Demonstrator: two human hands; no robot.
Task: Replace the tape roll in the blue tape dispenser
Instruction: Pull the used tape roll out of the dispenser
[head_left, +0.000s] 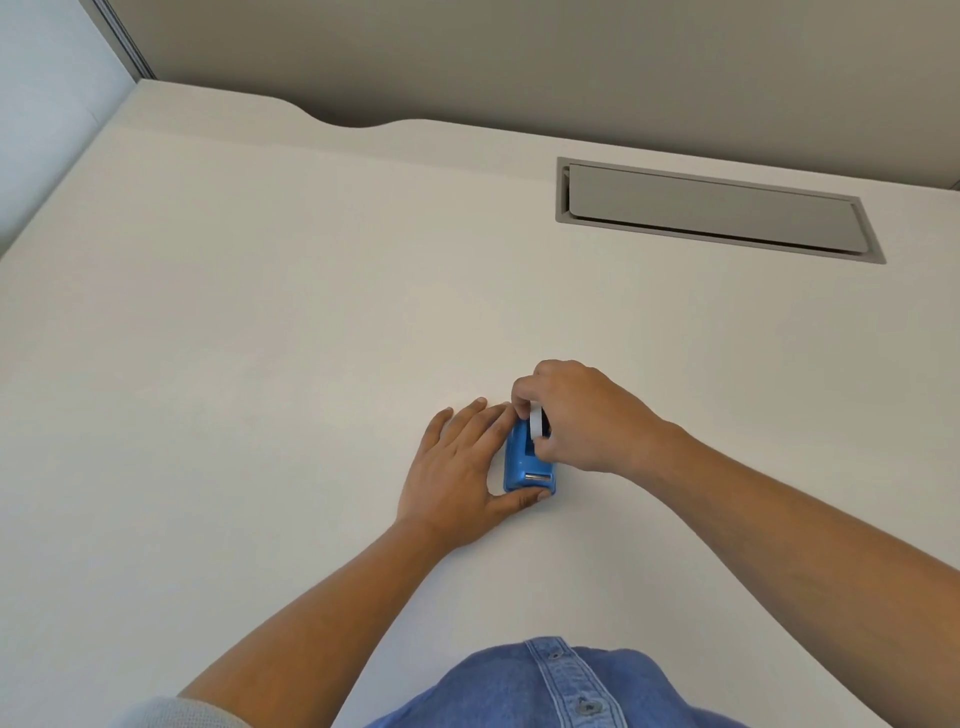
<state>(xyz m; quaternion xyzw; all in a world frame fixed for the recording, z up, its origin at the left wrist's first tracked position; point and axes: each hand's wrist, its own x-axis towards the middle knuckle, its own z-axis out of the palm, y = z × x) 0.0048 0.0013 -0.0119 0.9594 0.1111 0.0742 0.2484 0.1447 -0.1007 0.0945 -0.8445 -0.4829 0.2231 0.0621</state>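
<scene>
The blue tape dispenser (522, 465) stands on the white desk (260, 364), a little right of the middle, its metal cutter end toward me. My left hand (454, 470) clasps its left side, thumb pressed across the near end and fingers stretched along the far side. A white tape roll (535, 422) sits upright at the top of the dispenser, pinched between the thumb and fingers of my right hand (582, 415), which comes in from the right. Whether the roll rests in the cradle or is just above it, I cannot tell.
A grey cable hatch (711, 210) with a shut lid is set into the desk at the back right. The desk's far edge has a curved cutout (343, 122) against a grey partition. My denim shirt (545, 686) fills the bottom edge.
</scene>
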